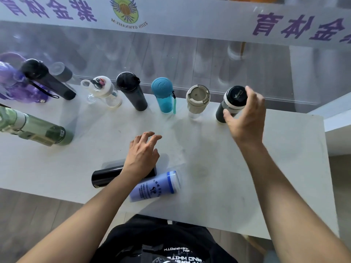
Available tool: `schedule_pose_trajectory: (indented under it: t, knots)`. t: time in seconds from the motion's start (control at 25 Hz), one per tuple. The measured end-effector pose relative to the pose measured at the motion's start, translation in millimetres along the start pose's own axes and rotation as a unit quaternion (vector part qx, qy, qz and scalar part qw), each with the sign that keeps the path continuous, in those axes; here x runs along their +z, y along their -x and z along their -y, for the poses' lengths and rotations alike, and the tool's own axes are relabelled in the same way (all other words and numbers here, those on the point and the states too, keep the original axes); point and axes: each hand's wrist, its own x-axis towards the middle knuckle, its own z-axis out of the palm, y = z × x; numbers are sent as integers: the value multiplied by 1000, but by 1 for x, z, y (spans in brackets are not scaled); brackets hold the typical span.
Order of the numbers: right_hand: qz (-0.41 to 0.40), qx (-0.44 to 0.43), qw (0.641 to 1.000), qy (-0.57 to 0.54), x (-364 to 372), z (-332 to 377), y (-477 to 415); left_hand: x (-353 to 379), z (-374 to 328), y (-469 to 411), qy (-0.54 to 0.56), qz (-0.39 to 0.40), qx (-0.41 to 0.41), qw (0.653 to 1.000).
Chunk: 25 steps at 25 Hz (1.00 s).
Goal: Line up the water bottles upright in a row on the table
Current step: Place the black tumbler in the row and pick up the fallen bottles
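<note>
Several water bottles stand upright in a row along the far side of the white table [266, 168]; among them are a black bottle [133, 92], a teal bottle [164, 95] and a beige-lidded bottle [197, 100]. At the row's right end stands a dark grey bottle with a black lid [230, 105]. My right hand [247, 118] is spread around it, thumb against its front, fingers beside the lid. A black bottle [106, 177] and a pale blue tumbler [157, 186] lie on their sides near the front edge. Hovering over the lying black bottle, my left hand [142, 154] has its fingers apart.
A green bottle [38, 130] stands alone at the left, in front of the row. A purple bottle [13, 82] and a tall black one [47, 78] are at the far left. A glass wall with a printed banner [171, 14] runs behind the table. The table's right edge is close to the last bottle.
</note>
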Motion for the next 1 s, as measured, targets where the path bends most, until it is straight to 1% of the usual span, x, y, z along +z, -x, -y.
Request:
schedule_pose_trajectory:
  t: [0.04, 0.08, 0.12, 0.16, 0.24, 0.28, 0.36, 0.4, 0.48, 0.56, 0.68, 0.76, 0.8, 0.84, 0.92, 1.0]
  knots:
    - [-18, -10, 1000, -8, 3, 10, 22, 0, 9, 6, -4, 15, -8, 1000]
    - [-6, -14, 1000, -22, 9, 20, 46, 1, 18, 12, -9, 33, -16, 999]
    - [36, -13, 999, -38, 17, 31, 73, 2, 28, 19, -15, 55, -25, 998]
    - [106, -1, 993, -54, 26, 40, 100, 3, 38, 25, -20, 77, -33, 996]
    - [265, 67, 960, -67, 37, 56, 152, 5, 55, 39, -26, 114, -39, 992]
    - [317, 117, 939, -61, 42, 61, 172, 6, 60, 46, -30, 127, -37, 991]
    - [355, 236, 903, -53, 52, 72, 203, 8, 71, 57, -33, 151, -27, 988]
    - [365, 276, 888, -46, 56, 78, 213, 10, 74, 62, -36, 161, -18, 986]
    - [392, 305, 868, -25, 67, 87, 228, 15, 81, 70, -44, 172, -3, 984]
    - [403, 332, 853, -17, 77, 93, 232, 18, 86, 72, -54, 163, 4, 985]
    - [398, 427, 810, -53, 90, 96, 232, 23, 90, 67, -71, 154, 22, 985]
    - [370, 476, 790, -107, 95, 99, 232, 28, 92, 62, -73, 158, 30, 984]
    - [349, 493, 786, -131, 95, 99, 234, 30, 94, 59, -72, 158, 33, 984]
    - [327, 504, 786, -148, 94, 98, 236, 32, 95, 58, -73, 159, 37, 984]
    - [290, 505, 796, -167, 85, 94, 239, 34, 97, 57, -75, 162, 51, 983]
    - [258, 479, 822, -169, 71, 88, 239, 34, 96, 60, -69, 152, 61, 984]
